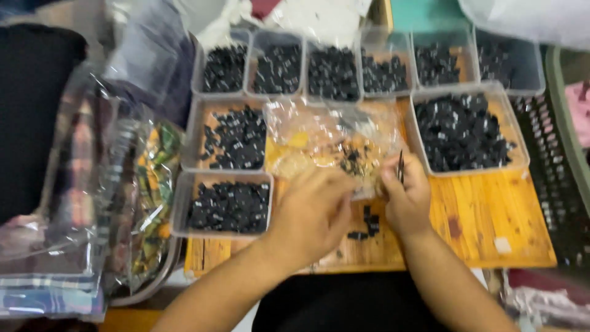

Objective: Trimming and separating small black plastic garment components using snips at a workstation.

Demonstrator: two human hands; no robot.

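Left hand (310, 212): pinching clear plastic bag (332, 138) edge, steadying its mouth.
Right hand (407, 200): gripping thin dark tool (401, 166), tip toward bag.
Bench (491, 215) far edge: trays (228, 203) of small black parts, sorted within reach.

crinkled clear plastic bag (332, 138) mid-board, clear cellophane packages (92, 184) of colourful cloth at left

Clear plastic trays of small black parts crowd the wooden surface (485, 215): a row of six along the far edge (333, 72), two stacked down the left (233, 138), and a larger tray (462, 131) at the right. Off the left edge, folded patterned cloth in clear bags (80, 203) lies heaped. At far right sits a dark slotted crate (556, 184).
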